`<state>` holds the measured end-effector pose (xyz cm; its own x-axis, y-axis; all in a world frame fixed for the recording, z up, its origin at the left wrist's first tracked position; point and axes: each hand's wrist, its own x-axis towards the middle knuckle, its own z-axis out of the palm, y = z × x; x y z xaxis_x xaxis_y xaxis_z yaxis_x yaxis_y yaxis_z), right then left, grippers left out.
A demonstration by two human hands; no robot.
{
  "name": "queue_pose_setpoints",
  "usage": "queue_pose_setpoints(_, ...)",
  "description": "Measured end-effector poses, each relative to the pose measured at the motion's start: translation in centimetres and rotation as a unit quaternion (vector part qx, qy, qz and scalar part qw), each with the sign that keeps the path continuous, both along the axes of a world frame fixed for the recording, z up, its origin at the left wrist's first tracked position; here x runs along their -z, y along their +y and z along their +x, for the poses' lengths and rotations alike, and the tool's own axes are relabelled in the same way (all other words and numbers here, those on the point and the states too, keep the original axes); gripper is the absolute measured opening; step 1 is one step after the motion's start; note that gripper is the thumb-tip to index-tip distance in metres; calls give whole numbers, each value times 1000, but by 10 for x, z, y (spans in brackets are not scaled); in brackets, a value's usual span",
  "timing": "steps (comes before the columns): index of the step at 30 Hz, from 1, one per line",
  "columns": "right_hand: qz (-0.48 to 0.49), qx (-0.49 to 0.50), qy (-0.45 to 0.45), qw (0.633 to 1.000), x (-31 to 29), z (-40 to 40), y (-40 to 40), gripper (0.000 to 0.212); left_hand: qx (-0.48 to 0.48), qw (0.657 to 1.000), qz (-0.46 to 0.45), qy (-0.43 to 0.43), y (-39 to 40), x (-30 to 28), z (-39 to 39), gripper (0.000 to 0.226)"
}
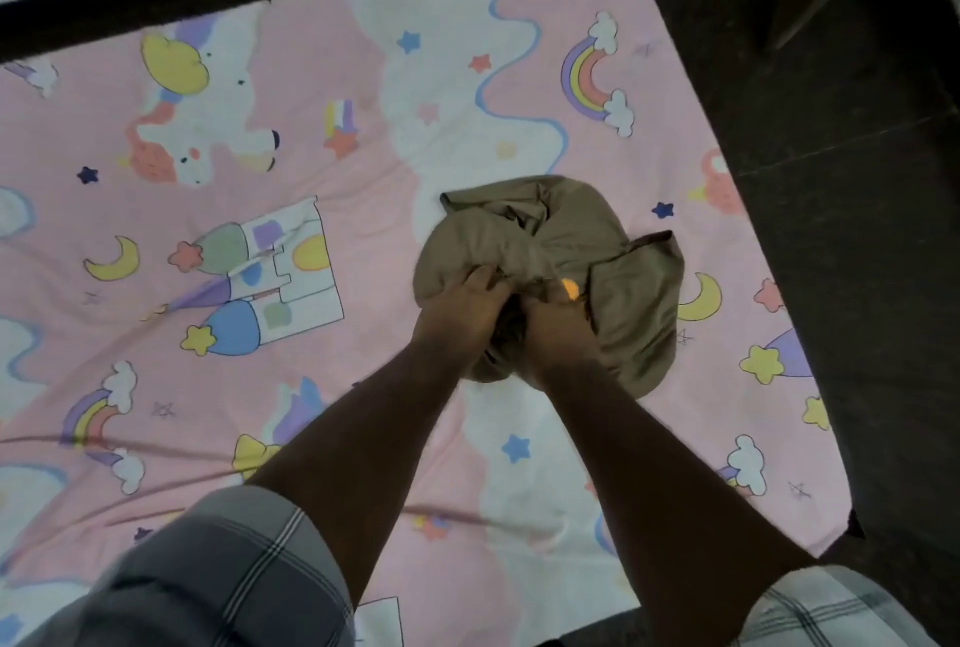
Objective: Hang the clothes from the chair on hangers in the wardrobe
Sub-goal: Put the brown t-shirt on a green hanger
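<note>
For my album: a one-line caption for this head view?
Both hands gripping a bunched khaki garment over a pink unicorn bedsheet.

There is one camera, worn on the person's head. It looks forward and steeply down onto the bed (218, 241), quite near. The bed's far edge runs along the top and its right edge down the right side.

Crumpled khaki cloth garment (561, 251) on pink cartoon-print bedsheet (260, 230), toward the sheet's right edge, dark stone floor (857, 178) right of the sheet
</note>
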<state>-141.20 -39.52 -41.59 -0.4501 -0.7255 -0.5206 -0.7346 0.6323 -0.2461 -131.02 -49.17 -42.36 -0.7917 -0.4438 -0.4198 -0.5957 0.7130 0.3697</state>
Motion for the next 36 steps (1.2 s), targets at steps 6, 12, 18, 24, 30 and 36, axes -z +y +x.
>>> queue_pose_setpoints(6, -75, 3, 36, 997, -12, 33, -18, 24, -51, 994, -20, 98, -11, -9, 35, 34)
queue_pose_setpoints(12, -165, -73, -25, 983, -68, 142, -47, 10, -128, 977, -25, 171, -36, -67, 148, 41)
queue_pose_setpoints(18, -198, -174, -105, 959, -121, 296, -65, 12, -205, 962, -106, 145, -44, -125, 320, 32)
queue_pose_setpoints(24, -192, -270, -114, 937, -145, 451, -66, 22, -281, 930, -175, 163, -23, -141, 497, 24)
queue_pose_setpoints(30, -136, -211, -34, 967, -153, 498, -38, 6, -244, 945, -219, 8, 4, -100, 576, 30)
queue_pose_setpoints(36, -23, -190, -6, 981, -111, 453, -16, 16, -221, 965, -141, 12, 26, -90, 534, 36)
